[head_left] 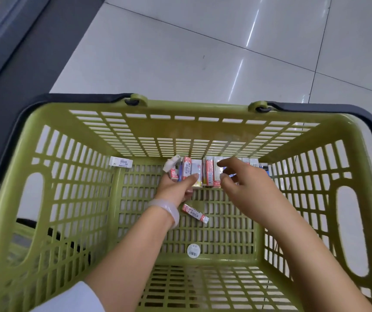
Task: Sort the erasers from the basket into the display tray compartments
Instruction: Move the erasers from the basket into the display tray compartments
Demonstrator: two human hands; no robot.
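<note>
Erasers (pixel 209 174) stand upright in a row along the basket's (pixel 135 136) far wall; one loose eraser (pixel 195 213) lies flat, slanting near-right. Left hand (pixel 177 185) pinches several erasers; right hand (pixel 241 185) hovers, fingers apart, over the row.

Two bare forearms enter from the bottom of the frame. The left wrist wears a smooth, pale, translucent bangle (pixel 167 209), rounded and thick. At the lower left, the edge of a white sleeve (pixel 77 298) covers the left arm.
</note>
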